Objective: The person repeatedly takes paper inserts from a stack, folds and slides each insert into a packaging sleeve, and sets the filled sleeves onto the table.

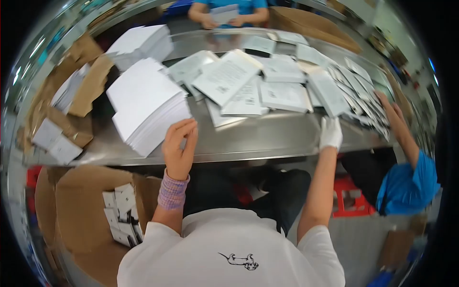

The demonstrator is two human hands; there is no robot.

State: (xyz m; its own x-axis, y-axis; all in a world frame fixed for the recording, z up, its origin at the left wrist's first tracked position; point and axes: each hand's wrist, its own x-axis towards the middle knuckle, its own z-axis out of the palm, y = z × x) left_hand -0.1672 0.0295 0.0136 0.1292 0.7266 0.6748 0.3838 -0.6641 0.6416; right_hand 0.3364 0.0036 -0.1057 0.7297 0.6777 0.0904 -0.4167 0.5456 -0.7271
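Note:
My bare left hand, with a checked band at the wrist, is beside the near right corner of a tall stack of white sheets. Its fingers are bent and loosely apart, with nothing visible in them. On my right hand is a white glove. Its fingertips meet the near end of a white printed packet and appear closed on it, though blur softens the contact. Left of that packet, more printed packets lie in an overlapping heap on the metal table.
Another white stack stands farther back. Torn cardboard holds papers at the left. Below, a cardboard box contains white pieces. A co-worker's arm reaches a packet pile; another person holds paper opposite. A red stool is lower right.

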